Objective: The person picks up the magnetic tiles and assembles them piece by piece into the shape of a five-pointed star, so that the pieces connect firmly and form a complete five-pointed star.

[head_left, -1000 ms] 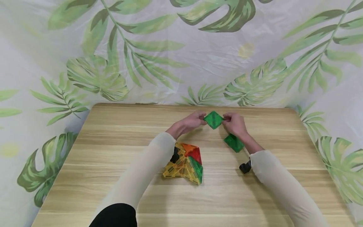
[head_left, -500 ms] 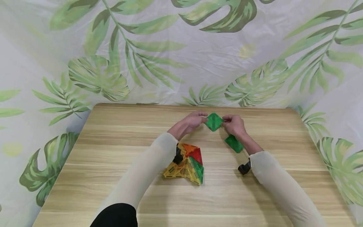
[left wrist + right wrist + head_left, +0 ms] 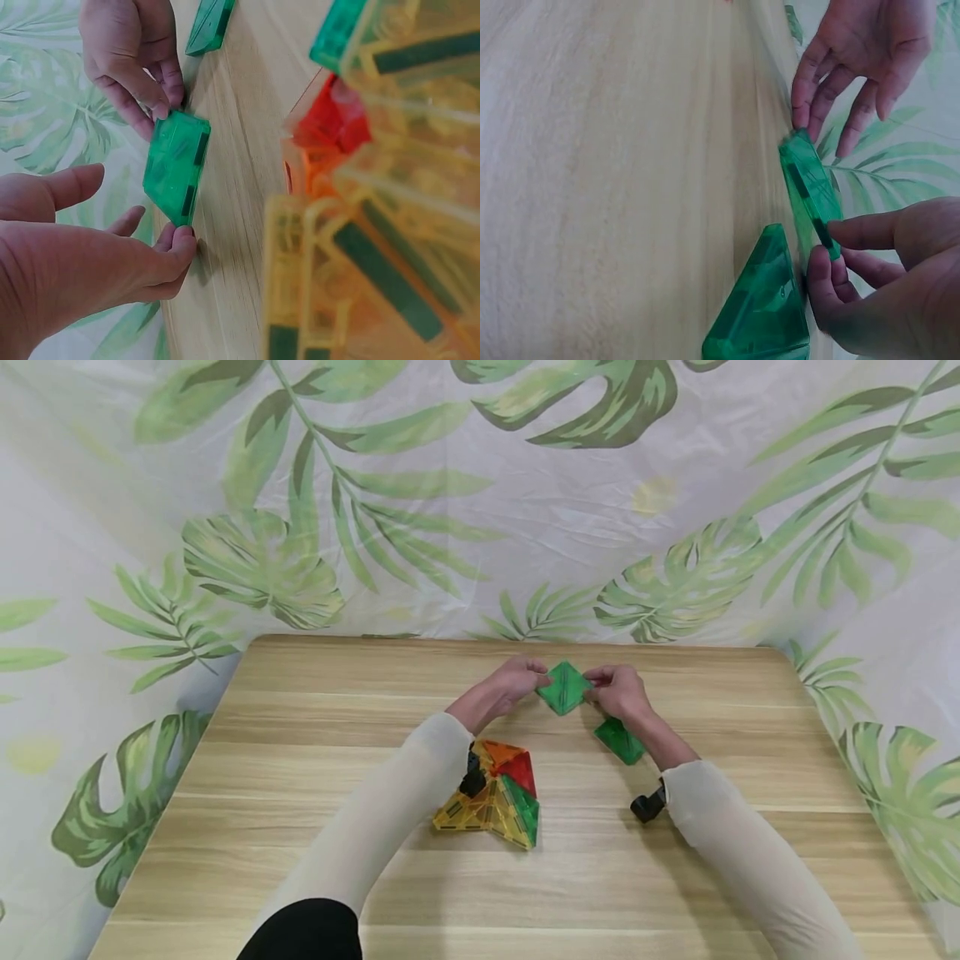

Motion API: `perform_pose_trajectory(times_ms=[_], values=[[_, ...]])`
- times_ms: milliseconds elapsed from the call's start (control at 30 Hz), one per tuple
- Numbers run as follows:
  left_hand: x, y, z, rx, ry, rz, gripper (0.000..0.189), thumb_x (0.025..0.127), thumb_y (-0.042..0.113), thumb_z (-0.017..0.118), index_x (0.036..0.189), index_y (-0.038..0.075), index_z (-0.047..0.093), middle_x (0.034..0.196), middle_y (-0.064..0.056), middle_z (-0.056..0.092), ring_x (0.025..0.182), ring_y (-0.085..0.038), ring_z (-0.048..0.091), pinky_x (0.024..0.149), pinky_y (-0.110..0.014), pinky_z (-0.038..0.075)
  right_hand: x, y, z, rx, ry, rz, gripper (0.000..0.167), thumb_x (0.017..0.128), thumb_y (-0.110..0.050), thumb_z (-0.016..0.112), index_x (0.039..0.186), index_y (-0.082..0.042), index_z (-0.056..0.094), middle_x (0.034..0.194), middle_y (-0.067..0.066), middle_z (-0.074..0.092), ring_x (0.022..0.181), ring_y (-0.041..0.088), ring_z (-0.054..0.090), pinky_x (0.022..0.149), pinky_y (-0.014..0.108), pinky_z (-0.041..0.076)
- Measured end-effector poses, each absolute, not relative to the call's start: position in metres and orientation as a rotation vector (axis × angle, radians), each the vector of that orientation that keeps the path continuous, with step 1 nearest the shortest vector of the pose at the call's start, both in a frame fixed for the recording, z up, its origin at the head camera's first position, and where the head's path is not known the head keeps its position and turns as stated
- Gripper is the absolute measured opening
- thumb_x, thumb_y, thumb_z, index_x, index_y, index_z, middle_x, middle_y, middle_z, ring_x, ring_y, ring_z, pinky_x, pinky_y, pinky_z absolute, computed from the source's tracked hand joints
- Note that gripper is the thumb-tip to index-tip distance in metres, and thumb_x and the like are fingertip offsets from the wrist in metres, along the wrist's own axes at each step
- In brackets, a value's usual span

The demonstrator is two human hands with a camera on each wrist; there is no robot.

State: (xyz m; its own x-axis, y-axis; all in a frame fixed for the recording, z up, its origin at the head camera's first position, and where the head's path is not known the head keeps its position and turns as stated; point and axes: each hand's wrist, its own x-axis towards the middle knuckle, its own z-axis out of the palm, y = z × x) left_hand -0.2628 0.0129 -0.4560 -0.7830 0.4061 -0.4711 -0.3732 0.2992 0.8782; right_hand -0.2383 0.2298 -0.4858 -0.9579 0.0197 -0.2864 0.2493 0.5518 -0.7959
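Note:
Two green triangular magnetic tiles (image 3: 565, 687), joined edge to edge as a diamond, are between the hands near the table's far edge. My left hand (image 3: 516, 682) pinches the left corner with its fingertips; its other fingers are spread away, as the left wrist view shows. My right hand (image 3: 619, 692) pinches the opposite corner between thumb and fingers in the right wrist view (image 3: 900, 262). Another green tile piece (image 3: 620, 742) lies on the table just below the right hand. Under my left forearm stands a yellow, orange, red and green magnetic-tile structure (image 3: 487, 802), partly hidden by the sleeve.
The wooden table (image 3: 300, 693) ends at a leaf-patterned cloth (image 3: 420, 552) behind it. A black wrist camera (image 3: 647, 807) hangs by the right sleeve, and another (image 3: 472, 775) overlaps the tile structure.
The held green diamond has come slightly nearer to me and changed its tilt a little. Both hands have shifted slightly with it; the tile structure and the other green piece have stayed put.

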Motion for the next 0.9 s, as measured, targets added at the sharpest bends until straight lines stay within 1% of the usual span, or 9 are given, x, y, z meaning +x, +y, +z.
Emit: perform_pose_trajectory(times_ms=[100,267,333,400,467,533,667,767,900], values=[[-0.262,0.011,-0.455,0.034,1.937,1.518,0.05,0.109,0.011,0.056,0.155,-0.006,0.044,0.163,-0.021,0.04,0.156,-0.036,0.031,0.128,-0.049,0.027,-0.239,0.23,-0.485,0.245,2.45,-1.457,0.037,0.102,0.001,0.064,0.138,0.005,0.065,0.128,0.022,0.063,0.11,0.025,0.061,0.082,0.024,0.054],[-0.261,0.006,-0.455,0.043,1.969,1.485,0.05,0.11,0.011,0.056,0.155,-0.006,0.045,0.164,-0.02,0.04,0.155,-0.036,0.033,0.128,-0.048,0.029,-0.239,0.233,-0.486,0.307,2.17,-1.73,0.038,0.105,0.006,0.057,0.143,0.011,0.056,0.123,0.017,0.057,0.092,0.013,0.067,0.089,0.024,0.06],[-0.261,0.005,-0.456,0.028,1.967,1.505,0.048,0.109,0.01,0.056,0.153,-0.007,0.048,0.162,-0.02,0.043,0.146,-0.033,0.046,0.125,-0.046,0.035,-0.238,0.234,-0.486,0.315,2.07,-1.806,0.04,0.106,0.005,0.055,0.146,0.012,0.053,0.122,0.015,0.057,0.089,0.01,0.068,0.092,0.025,0.06],[-0.261,0.003,-0.458,-0.005,1.933,1.573,0.045,0.108,0.004,0.055,0.151,-0.008,0.049,0.158,-0.022,0.047,0.128,-0.029,0.056,0.12,-0.046,0.041,-0.237,0.235,-0.486,0.317,1.992,-1.865,0.042,0.107,0.004,0.055,0.148,0.012,0.051,0.121,0.013,0.058,0.089,0.008,0.069,0.093,0.024,0.059],[-0.26,0.001,-0.46,-0.045,1.888,1.66,0.043,0.107,-0.002,0.054,0.149,-0.009,0.052,0.153,-0.022,0.05,0.112,-0.023,0.059,0.116,-0.045,0.046,-0.235,0.235,-0.484,0.325,1.921,-1.926,0.044,0.106,0.004,0.056,0.149,0.012,0.049,0.119,0.01,0.06,0.091,0.008,0.07,0.097,0.026,0.058],[-0.261,-0.003,-0.46,-0.066,1.825,1.763,0.043,0.105,-0.008,0.053,0.148,-0.009,0.053,0.147,-0.024,0.054,0.102,-0.02,0.059,0.114,-0.046,0.049,-0.231,0.233,-0.48,0.311,1.863,-1.985,0.047,0.106,0.004,0.057,0.15,0.013,0.047,0.117,0.007,0.061,0.092,0.008,0.071,0.102,0.029,0.057],[-0.26,-0.02,-0.456,-0.052,1.73,1.855,0.046,0.103,-0.014,0.053,0.148,-0.005,0.054,0.132,-0.022,0.059,0.102,-0.021,0.063,0.115,-0.049,0.048,-0.224,0.224,-0.471,0.249,1.784,-2.069,0.049,0.104,0.006,0.059,0.15,0.014,0.045,0.108,0.004,0.067,0.092,0.012,0.072,0.104,0.034,0.056],[-0.258,-0.035,-0.449,-0.027,1.683,1.846,0.047,0.102,-0.014,0.055,0.148,-0.004,0.054,0.123,-0.018,0.06,0.103,-0.023,0.064,0.115,-0.05,0.048,-0.216,0.216,-0.466,0.179,1.751,-2.088,0.048,0.103,0.009,0.059,0.148,0.015,0.045,0.101,0.004,0.07,0.089,0.014,0.073,0.098,0.034,0.06],[-0.252,-0.052,-0.444,0.009,1.683,1.777,0.042,0.102,-0.013,0.056,0.144,-0.005,0.057,0.12,-0.016,0.062,0.103,-0.022,0.066,0.115,-0.05,0.048,-0.205,0.205,-0.465,0.096,1.704,-2.089,0.044,0.101,0.015,0.057,0.144,0.017,0.048,0.101,0.004,0.073,0.088,0.015,0.073,0.091,0.032,0.062]])
